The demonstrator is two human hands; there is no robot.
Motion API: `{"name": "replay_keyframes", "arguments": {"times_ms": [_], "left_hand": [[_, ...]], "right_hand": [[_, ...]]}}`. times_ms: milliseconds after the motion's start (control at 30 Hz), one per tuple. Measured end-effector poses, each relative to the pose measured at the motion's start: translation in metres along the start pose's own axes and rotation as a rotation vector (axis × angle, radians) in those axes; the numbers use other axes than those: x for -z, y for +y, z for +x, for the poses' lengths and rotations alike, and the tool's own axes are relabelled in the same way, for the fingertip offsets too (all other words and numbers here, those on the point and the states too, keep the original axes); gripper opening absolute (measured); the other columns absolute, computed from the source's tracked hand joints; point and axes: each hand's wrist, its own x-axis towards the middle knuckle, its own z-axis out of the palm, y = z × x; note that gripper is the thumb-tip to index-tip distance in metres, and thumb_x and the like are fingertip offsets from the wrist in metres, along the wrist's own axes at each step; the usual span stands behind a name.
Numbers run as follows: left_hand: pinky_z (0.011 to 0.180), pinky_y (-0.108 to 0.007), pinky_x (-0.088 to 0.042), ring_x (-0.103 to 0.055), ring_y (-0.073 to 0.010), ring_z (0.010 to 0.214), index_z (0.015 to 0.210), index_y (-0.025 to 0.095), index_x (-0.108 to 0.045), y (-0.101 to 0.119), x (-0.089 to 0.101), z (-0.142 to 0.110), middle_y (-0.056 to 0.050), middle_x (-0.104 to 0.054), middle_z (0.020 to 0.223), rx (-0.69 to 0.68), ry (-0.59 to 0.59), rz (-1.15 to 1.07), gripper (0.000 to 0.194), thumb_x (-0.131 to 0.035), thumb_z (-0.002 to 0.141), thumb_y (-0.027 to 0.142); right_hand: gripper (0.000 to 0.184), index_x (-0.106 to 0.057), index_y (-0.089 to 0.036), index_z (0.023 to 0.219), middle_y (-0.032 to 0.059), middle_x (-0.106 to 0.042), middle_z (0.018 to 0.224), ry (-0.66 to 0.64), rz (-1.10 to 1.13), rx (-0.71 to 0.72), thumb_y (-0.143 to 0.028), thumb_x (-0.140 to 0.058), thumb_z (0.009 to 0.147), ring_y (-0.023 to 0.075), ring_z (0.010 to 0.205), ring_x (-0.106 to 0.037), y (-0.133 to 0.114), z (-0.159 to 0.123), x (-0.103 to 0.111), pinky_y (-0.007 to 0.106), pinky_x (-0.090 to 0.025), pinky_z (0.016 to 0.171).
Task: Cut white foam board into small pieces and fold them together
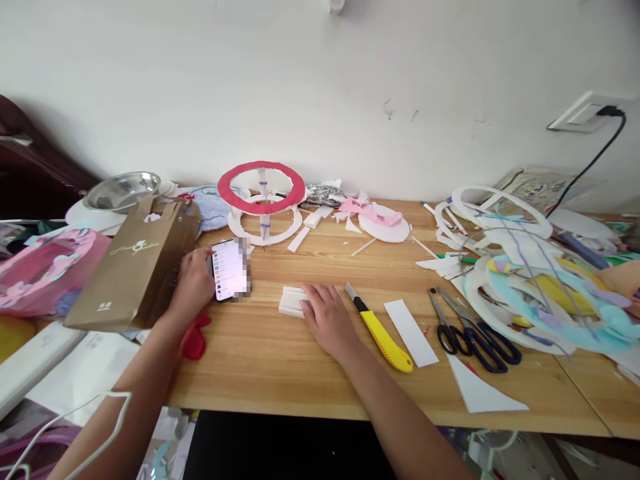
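Observation:
My left hand (197, 277) is at the left edge of a smartphone (230, 270), fingers curled against its side. The phone's screen is lit with a list of small icons, and part of it is blurred out. A small white bundle (291, 302), perhaps layered strips, lies on the table under the fingertips of my right hand (327, 317), whose fingers bend over its right end. Just right of that hand is a yellow utility knife (387, 340) with its blade end pointing away. Beyond the phone stands a ring frame with a red top ring (227, 195) and a white base ring (295, 230).
Right of the knife lie a white strip (411, 333), two pairs of scissors (483, 340) and a white offcut (483, 387). Pastel ring pieces (545, 300) crowd the right side. A brown paper bag (127, 267) and metal bowl (123, 190) stand left. Red scrap (194, 340) sits near my left forearm.

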Motion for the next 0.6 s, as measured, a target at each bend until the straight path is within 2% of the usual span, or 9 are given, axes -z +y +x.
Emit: {"name": "replay_keyframes", "arguments": {"times_ms": [100,200,267,333,400,500,600], "left_hand": [[0.101,-0.045,-0.044,-0.052,-0.0294,0.121,0.104,0.020,-0.055,0.002,0.003,-0.004,-0.012,-0.063,0.124,0.053,-0.012,-0.001,0.046,-0.042,0.065,0.002],[0.088,-0.039,-0.050,-0.062,-0.0259,0.097,0.086,0.023,-0.059,0.010,0.015,-0.014,-0.006,-0.068,0.094,0.122,-0.034,-0.005,0.030,-0.042,0.069,0.005],[0.085,-0.038,-0.050,-0.063,-0.0240,0.088,0.082,0.023,-0.059,0.013,0.020,-0.020,-0.004,-0.066,0.083,0.144,0.026,-0.003,0.026,-0.042,0.071,0.006],[0.091,-0.039,-0.049,-0.062,-0.0241,0.098,0.094,0.021,-0.060,0.012,0.019,-0.023,-0.005,-0.067,0.093,0.127,0.105,-0.009,0.033,-0.042,0.071,0.005],[0.100,-0.041,-0.046,-0.057,-0.0248,0.115,0.113,0.020,-0.056,0.007,0.012,-0.021,-0.009,-0.064,0.114,0.077,0.128,-0.025,0.046,-0.042,0.071,0.005],[0.108,-0.044,-0.039,-0.050,-0.0256,0.126,0.131,0.018,-0.045,-0.001,-0.001,-0.016,-0.013,-0.059,0.128,0.024,0.095,-0.047,0.050,-0.042,0.081,0.012],[0.109,-0.049,-0.036,-0.048,-0.0294,0.129,0.134,0.015,-0.041,-0.002,-0.007,-0.013,-0.016,-0.059,0.129,0.037,0.030,-0.035,0.045,-0.041,0.092,0.030]], "right_hand": [[0.036,-0.052,-0.020,0.133,0.0079,-0.061,0.123,0.000,0.008,-0.002,-0.029,-0.039,0.101,0.0246,0.114,-0.050,0.000,0.000,0.000,0.042,-0.042,0.102],[0.036,-0.051,-0.021,0.134,0.0076,-0.061,0.123,-0.002,0.012,-0.005,-0.029,-0.038,0.101,0.0250,0.114,-0.050,0.000,0.000,0.000,0.042,-0.042,0.102],[0.036,-0.051,-0.021,0.134,0.0077,-0.061,0.123,-0.005,0.010,-0.006,-0.029,-0.038,0.101,0.0248,0.114,-0.050,-0.001,0.000,0.000,0.042,-0.041,0.102],[0.036,-0.051,-0.020,0.133,0.0079,-0.061,0.122,-0.008,0.007,-0.008,-0.029,-0.038,0.101,0.0244,0.114,-0.050,-0.001,0.000,0.001,0.041,-0.041,0.102],[0.035,-0.052,-0.019,0.133,0.0079,-0.061,0.122,-0.007,0.005,-0.012,-0.029,-0.039,0.101,0.0239,0.113,-0.050,-0.002,0.000,0.002,0.040,-0.041,0.102],[0.035,-0.053,-0.019,0.132,0.0079,-0.062,0.121,-0.006,-0.004,-0.013,-0.029,-0.040,0.101,0.0229,0.112,-0.050,-0.002,0.001,0.002,0.039,-0.041,0.102],[0.035,-0.052,-0.020,0.132,0.0079,-0.062,0.121,-0.001,-0.019,-0.011,-0.029,-0.040,0.101,0.0222,0.112,-0.051,-0.002,0.001,0.002,0.039,-0.042,0.102]]}}
